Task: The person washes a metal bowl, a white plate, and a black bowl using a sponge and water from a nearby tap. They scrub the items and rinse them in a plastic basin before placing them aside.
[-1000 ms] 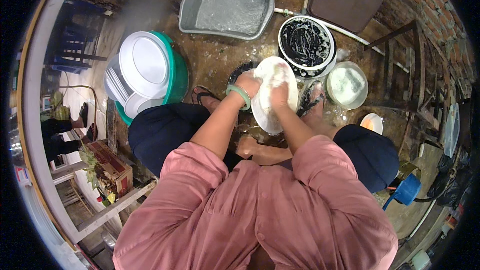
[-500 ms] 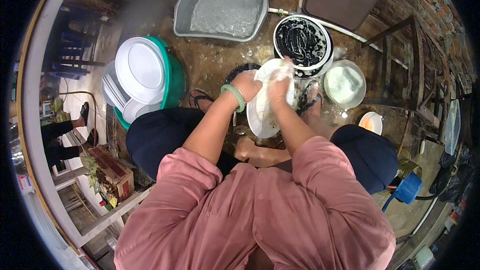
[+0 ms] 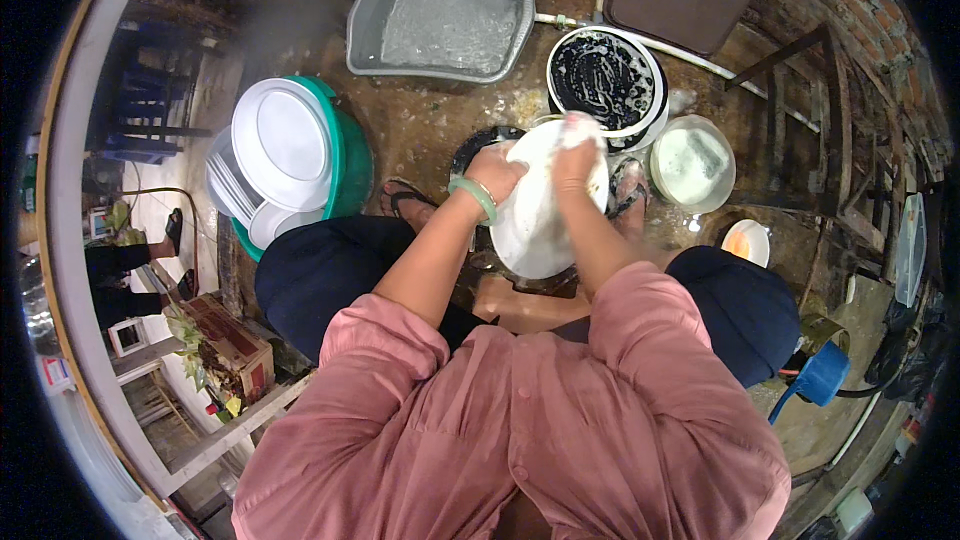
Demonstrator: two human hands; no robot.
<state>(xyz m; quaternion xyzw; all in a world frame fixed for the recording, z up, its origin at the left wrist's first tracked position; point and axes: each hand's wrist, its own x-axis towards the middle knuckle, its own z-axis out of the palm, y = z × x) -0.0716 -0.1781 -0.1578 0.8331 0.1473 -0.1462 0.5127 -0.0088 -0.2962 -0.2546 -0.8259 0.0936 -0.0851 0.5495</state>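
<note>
A white oval plate (image 3: 535,225) is held up, tilted, between my knees. My left hand (image 3: 495,173), with a pale green bangle at the wrist, grips its left edge, thumb on the face. Against the upper right of the plate lies my right hand (image 3: 575,162), fingers bent and blurred. Whitish foam covers those fingertips, so I cannot make out what is under them. Just beyond stands a white-rimmed basin (image 3: 654,90) of dark, sudsy water. Right of it is a round tub (image 3: 725,185) with cloudy pale liquid and a light block or sponge inside.
A grey tub (image 3: 362,15) takes running water at the back. On the left, a green basin (image 3: 355,160) holds several white plates (image 3: 283,145). To the right are a small white bowl (image 3: 762,240) with orange residue, a blue dipper (image 3: 822,375) and a dark metal frame (image 3: 832,100).
The plate has turned so more of its broad face shows. My right hand has shifted slightly right across it; my left hand keeps its grip.
</note>
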